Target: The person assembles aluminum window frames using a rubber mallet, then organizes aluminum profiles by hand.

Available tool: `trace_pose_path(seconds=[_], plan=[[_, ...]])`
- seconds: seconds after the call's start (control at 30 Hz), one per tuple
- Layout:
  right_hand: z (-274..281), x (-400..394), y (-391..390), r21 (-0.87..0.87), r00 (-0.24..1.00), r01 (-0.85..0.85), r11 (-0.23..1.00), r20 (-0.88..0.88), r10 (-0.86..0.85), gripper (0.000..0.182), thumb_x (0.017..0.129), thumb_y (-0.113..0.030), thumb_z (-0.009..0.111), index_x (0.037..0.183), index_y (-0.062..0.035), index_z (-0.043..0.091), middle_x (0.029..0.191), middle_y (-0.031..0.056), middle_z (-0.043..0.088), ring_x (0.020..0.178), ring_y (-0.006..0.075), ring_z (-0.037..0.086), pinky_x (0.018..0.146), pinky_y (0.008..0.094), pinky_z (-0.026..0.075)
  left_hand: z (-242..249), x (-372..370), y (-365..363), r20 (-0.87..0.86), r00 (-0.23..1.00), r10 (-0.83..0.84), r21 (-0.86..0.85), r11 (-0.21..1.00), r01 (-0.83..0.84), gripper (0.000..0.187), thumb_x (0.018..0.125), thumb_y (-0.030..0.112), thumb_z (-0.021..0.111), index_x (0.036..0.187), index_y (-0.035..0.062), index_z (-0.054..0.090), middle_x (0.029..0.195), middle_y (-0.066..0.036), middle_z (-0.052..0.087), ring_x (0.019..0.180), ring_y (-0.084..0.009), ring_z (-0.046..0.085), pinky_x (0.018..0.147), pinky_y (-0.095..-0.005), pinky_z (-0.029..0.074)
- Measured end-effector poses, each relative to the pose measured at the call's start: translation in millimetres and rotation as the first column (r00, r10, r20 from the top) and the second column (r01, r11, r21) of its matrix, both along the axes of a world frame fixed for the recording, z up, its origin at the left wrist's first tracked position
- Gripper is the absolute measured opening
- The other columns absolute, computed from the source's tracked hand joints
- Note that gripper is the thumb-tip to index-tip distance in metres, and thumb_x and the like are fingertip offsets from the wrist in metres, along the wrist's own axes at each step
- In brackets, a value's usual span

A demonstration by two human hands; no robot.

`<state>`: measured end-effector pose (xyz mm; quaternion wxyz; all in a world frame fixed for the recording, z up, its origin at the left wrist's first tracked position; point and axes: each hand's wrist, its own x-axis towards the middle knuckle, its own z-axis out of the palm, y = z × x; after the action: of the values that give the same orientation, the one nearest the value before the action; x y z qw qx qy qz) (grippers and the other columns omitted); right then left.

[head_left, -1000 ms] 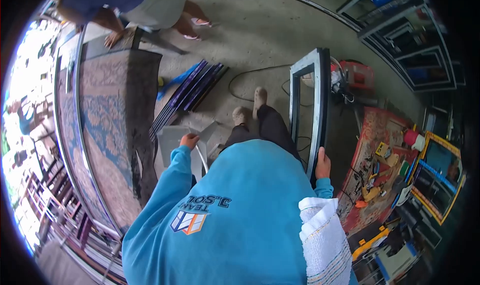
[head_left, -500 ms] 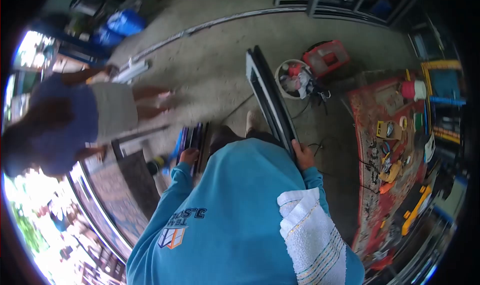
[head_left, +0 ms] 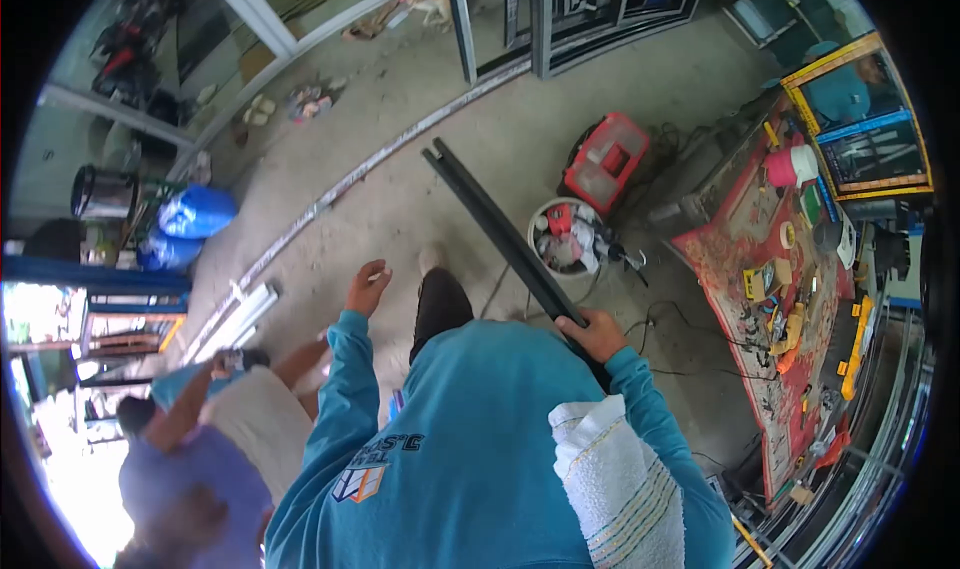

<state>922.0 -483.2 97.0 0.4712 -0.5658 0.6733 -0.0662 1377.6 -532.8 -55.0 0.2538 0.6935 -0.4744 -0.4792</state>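
My right hand (head_left: 598, 335) is closed around a long black metal profile (head_left: 497, 227), near its lower end. The bar slants away up and to the left, and its far end shows two thin edges with a groove between them. Its near end is hidden behind the hand and my sleeve. My left hand (head_left: 369, 287) hangs in the air left of the bar, fingers loosely bent and apart, with nothing seen in it. Beyond the bar's right side stands a white bucket (head_left: 540, 254) of cloths and odds and ends. A white towel (head_left: 620, 489) hangs over my shoulder.
A red toolbox (head_left: 607, 162) stands behind the bucket, and cables (head_left: 690, 337) cross the floor. At right is a worn red workbench (head_left: 735, 299) strewn with tools. Another person (head_left: 215, 449) bends at lower left, near white profiles (head_left: 240, 321). Framed panels (head_left: 590, 39) stand at the back.
My left hand has come off the dark profiles at lower left and risen forward. The bar in my right hand has tilted further left. The view has turned, and the other person now bends lower.
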Motion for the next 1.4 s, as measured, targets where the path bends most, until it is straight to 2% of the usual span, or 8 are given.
trace_pose_path(seconds=[0.43, 0.53, 0.7, 0.9, 1.0, 1.13, 1.2, 1.4], plan=[[190.4, 119.0, -226.4, -0.115, 0.98, -0.044, 0.992, 0.19, 0.066, 0.069, 0.083, -0.061, 0.061, 0.111, 0.0022, 0.065, 0.092, 0.0244, 0.067, 0.087, 0.0317, 0.068, 0.076, 0.0377, 0.051, 160.9, 180.6, -370.0, -0.289, 0.931, -0.222, -0.332, 0.936, 0.12, 0.095, 0.072, 0.01, 0.077, 0.148, 0.0086, 0.021, 0.149, -0.015, 0.03, 0.137, -0.0302, 0.03, 0.11, -0.0417, 0.031], [219.5, 115.1, -272.5, -0.137, 0.971, -0.056, 0.989, 0.222, 0.086, 0.071, 0.083, -0.059, 0.061, 0.114, 0.0051, 0.063, 0.092, 0.025, 0.067, 0.086, 0.0325, 0.068, 0.075, 0.038, 0.051, 132.7, 228.5, -467.0, 0.236, 0.881, -0.41, -0.6, 0.651, 0.464, 0.082, 0.08, 0.02, 0.07, 0.147, 0.0038, 0.025, 0.149, -0.015, 0.031, 0.138, -0.0288, 0.029, 0.111, -0.0391, 0.028], [201.6, 71.7, -350.6, -0.283, 0.914, -0.132, 0.95, 0.337, 0.227, 0.072, 0.081, -0.057, 0.065, 0.117, 0.0048, 0.061, 0.094, 0.0259, 0.067, 0.086, 0.0351, 0.067, 0.077, 0.0375, 0.051, 246.5, 138.3, -537.5, -0.745, 0.597, -0.298, -0.382, 0.924, -0.015, 0.047, 0.095, 0.038, 0.047, 0.126, 0.0034, 0.053, 0.124, -0.016, 0.056, 0.116, -0.0299, 0.052, 0.11, -0.044, 0.032], [163.0, -1.8, -462.6, -0.359, 0.859, -0.101, 0.928, 0.439, 0.264, 0.067, 0.079, -0.054, 0.069, 0.112, 0.0047, 0.064, 0.092, 0.024, 0.068, 0.085, 0.0351, 0.068, 0.08, 0.0369, 0.051, 255.5, 181.6, -701.2, -0.668, 0.622, -0.408, -0.577, 0.812, -0.087, 0.029, 0.093, 0.031, 0.053, 0.077, 0.0073, 0.048, 0.079, -0.007, 0.053, 0.069, -0.0194, 0.051, 0.081, -0.0404, 0.046], [161.5, -45.7, -515.3, -0.278, 0.819, -0.067, 0.958, 0.533, 0.212, 0.065, 0.078, -0.052, 0.07, 0.113, 0.0022, 0.065, 0.091, 0.0224, 0.069, 0.085, 0.0345, 0.068, 0.079, 0.0358, 0.051, 345.8, 86.7, -701.2, 0.085, 0.727, -0.682, -0.699, 0.479, 0.53, 0.03, 0.083, 0.027, 0.065, 0.073, 0.0003, 0.057, 0.064, -0.01, 0.053, 0.059, -0.0204, 0.054, 0.058, -0.0311, 0.043], [145.6, -107.3, -573.7, -0.416, 0.85, -0.025, 0.909, 0.47, 0.238, 0.063, 0.075, -0.05, 0.073, 0.111, 0.0012, 0.066, 0.09, 0.0207, 0.069, 0.083, 0.0274, 0.069, 0.076, 0.0339, 0.051, 428.1, -87.7, -678.2, 0.373, 0.868, -0.328, -0.624, 0.603, 0.496, 0.027, 0.079, 0.022, 0.07, 0.082, -0.005, 0.064, 0.069, -0.015, 0.062, 0.06, -0.0222, 0.057, 0.06, -0.0313, 0.044], [144.2, -141.5, -606.8, -0.414, 0.855, -0.098, 0.905, 0.43, 0.289, 0.064, 0.074, -0.05, 0.074, 0.111, 0.001, 0.066, 0.092, 0.0202, 0.07, 0.085, 0.0257, 0.069, 0.077, 0.0332, 0.051, 444.8, -134.6, -714.6, 0.436, 0.502, -0.747, -0.675, 0.097, 0.731, 0.038, 0.081, 0.027, 0.068, 0.097, -0.0065, 0.064, 0.081, -0.019, 0.065, 0.069, -0.0265, 0.062, 0.062, -0.0318, 0.049], [103.5, -233.3, -707.4, -0.357, 0.892, -0.012, 0.934, 0.419, 0.172, 0.07, 0.069, -0.059, 0.073, 0.104, 0.0016, 0.067, 0.09, 0.0161, 0.07, 0.081, 0.0252, 0.068, 0.073, 0.0346, 0.051, 437.4, -234.9, -829.5, 0.186, 0.464, -0.866, -0.015, 0.469, 0.883, 0.058, 0.077, 0.042, 0.071, 0.107, -0.0063, 0.065, 0.096, -0.018, 0.068, 0.088, -0.0303, 0.066, 0.082, -0.0349, 0.052]])
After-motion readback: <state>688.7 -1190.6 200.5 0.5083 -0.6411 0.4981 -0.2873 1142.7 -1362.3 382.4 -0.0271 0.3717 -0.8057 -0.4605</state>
